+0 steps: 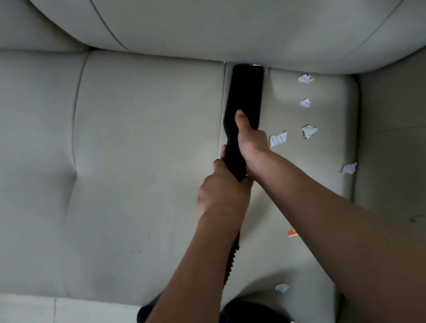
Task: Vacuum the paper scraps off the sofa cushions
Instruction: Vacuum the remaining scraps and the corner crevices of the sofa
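Paper scraps, white, torn and crumpled, are scattered on the right end of the grey seat cushion, between the black vacuum nozzle and the armrest. The nozzle is gripped by both hands, right hand ahead, left hand just behind; its tip is set at the crease under the back cushion. Broad seat surface is seen leftward.
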